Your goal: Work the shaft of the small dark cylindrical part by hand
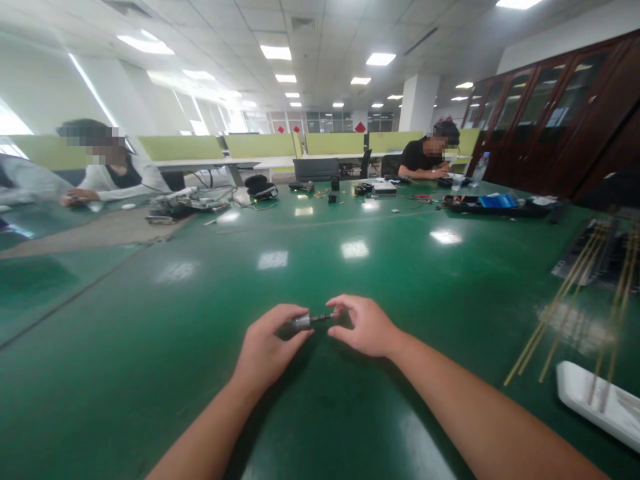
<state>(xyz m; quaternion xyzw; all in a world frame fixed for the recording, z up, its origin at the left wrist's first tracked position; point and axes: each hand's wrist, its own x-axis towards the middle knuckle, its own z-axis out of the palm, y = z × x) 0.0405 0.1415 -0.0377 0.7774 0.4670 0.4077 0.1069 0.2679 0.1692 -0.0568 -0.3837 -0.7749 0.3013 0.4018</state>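
Note:
A small silver cylinder [303,321] with a thin dark ridged shaft [320,318] lies crosswise in front of me, low over the green table. My left hand [267,343] has its thumb and forefinger closed around the cylinder's body. At the other end, my right hand [367,327] is curved with thumb and forefinger apart, and the shaft's tip reaches into that gap. A small reddish part shows by the tip, too small to make out. Whether the right fingers touch the shaft is hard to tell.
Glossy green table [200,300] spreads around my hands. Thin yellowish rods [555,313] and a white tray [580,397] are at right. Electronics and cables [175,203], a black tray [500,208] and a bottle [481,167] lie farther back. Two people [430,157] sit across the table.

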